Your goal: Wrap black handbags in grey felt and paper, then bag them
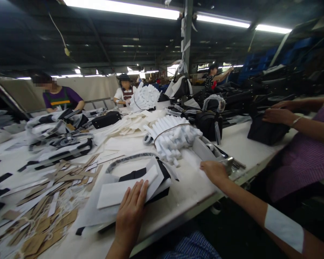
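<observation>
My left hand lies flat, fingers stretched out, on a stack of white paper sheets that covers a black bag piece at the table's near edge. My right hand rests further right on the white table, fingers curled down beside a clear plastic wrap and a small metal tool; I cannot see anything held in it. A bundle of rolled white paper, bound by a band, lies just beyond both hands.
Brown paper tags with strings cover the table's left. Black bags and black-and-white straps lie further back. A person in purple at the right holds a black bag. Other people work at the far side.
</observation>
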The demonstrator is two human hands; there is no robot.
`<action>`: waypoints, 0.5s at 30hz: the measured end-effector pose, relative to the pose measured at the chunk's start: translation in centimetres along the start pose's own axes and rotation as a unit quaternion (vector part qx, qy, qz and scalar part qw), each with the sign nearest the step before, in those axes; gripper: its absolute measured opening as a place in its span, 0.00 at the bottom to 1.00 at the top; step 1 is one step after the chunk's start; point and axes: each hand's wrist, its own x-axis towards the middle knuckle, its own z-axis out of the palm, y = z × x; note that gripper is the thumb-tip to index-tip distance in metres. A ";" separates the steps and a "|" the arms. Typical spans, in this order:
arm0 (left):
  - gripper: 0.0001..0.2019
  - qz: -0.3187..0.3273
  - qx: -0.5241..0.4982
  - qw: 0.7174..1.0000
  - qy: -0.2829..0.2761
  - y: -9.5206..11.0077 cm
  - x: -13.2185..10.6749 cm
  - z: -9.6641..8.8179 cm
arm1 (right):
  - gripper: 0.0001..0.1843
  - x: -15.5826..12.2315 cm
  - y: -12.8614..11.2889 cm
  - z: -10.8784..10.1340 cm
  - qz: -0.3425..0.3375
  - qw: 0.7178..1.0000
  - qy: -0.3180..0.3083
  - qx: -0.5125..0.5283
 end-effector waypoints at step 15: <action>0.30 -0.076 -0.044 0.996 0.012 -1.4 1.1 -1.5 | 0.09 -8.7 -8.7 -2.4 -0.199 0.923 -0.111 0.311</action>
